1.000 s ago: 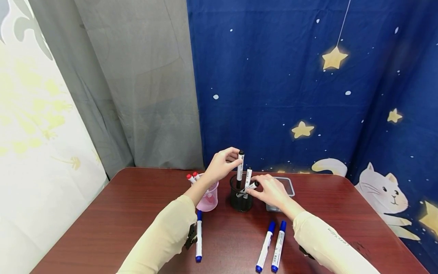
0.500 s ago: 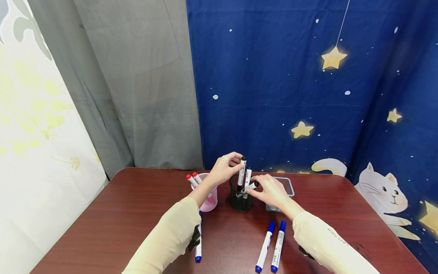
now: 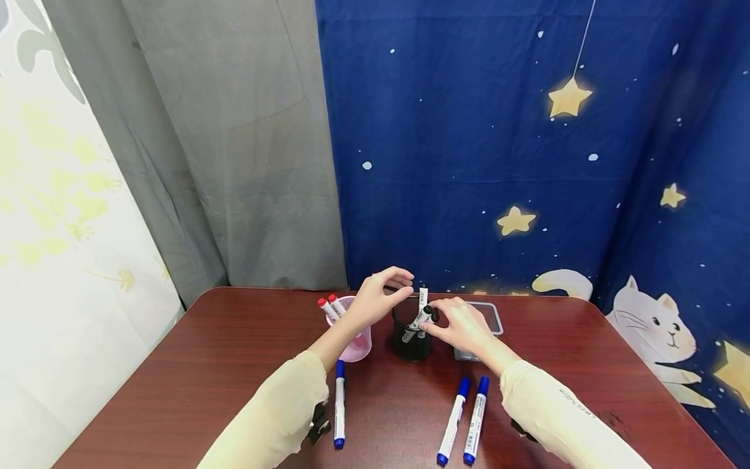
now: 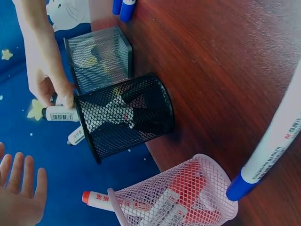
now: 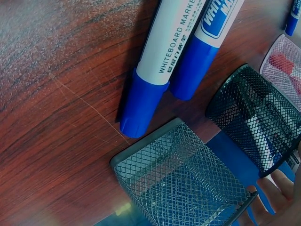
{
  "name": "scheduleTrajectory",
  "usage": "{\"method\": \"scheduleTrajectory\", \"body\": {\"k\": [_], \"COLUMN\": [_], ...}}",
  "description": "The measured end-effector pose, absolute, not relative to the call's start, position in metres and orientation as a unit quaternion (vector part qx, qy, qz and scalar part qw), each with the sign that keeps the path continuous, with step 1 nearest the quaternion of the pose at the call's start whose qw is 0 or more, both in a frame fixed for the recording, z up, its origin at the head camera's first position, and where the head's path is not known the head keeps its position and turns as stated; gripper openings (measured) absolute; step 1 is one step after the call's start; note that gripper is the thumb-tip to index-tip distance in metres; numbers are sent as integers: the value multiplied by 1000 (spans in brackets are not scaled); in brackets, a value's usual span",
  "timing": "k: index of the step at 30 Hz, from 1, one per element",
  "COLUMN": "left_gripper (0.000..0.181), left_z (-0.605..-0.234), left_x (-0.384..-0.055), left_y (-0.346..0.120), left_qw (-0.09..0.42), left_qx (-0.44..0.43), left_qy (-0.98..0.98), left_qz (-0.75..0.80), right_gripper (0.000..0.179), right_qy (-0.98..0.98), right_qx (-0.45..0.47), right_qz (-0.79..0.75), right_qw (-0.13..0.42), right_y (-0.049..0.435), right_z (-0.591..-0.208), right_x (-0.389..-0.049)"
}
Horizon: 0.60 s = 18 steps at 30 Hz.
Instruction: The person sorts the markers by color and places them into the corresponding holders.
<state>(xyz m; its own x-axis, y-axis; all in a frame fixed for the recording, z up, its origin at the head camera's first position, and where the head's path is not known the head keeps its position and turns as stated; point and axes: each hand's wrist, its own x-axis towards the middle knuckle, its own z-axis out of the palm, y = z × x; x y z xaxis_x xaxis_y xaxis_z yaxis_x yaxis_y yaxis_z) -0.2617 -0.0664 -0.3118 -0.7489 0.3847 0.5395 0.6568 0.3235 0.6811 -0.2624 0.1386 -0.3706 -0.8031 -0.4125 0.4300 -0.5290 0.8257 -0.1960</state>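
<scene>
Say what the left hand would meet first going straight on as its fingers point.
Probably the rear white marker in the black mesh cup, though depth is unclear and the left hand might pass above it.

The right wrist view's edge crops the right grip (image 5: pixel 281 202).

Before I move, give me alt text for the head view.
Right hand at the rim of a black cup of black markers, left hand empty near it. A pink cup of red markers stands left, a mesh box right; three blue markers lie nearer on the table.
</scene>
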Motion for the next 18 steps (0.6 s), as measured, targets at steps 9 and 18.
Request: {"method": "scheduleTrajectory", "body": {"k": [9, 18], "left_gripper": [14, 15], "left_z": [-296, -332], "left_x": [-214, -192], "left_y": [-77, -90], "left_qw": [118, 196], "left_qx": [-369, -489], "left_qy": [-785, -823], "left_qz": [-483, -211], "right_gripper": [52, 54], "right_qy": [-932, -930], "right_qx": [256, 258], "right_qz": [164, 160], "right_qw": [195, 208], "right_y": [138, 139], "right_z": [-371, -372], "right_x": [-261, -262]}}
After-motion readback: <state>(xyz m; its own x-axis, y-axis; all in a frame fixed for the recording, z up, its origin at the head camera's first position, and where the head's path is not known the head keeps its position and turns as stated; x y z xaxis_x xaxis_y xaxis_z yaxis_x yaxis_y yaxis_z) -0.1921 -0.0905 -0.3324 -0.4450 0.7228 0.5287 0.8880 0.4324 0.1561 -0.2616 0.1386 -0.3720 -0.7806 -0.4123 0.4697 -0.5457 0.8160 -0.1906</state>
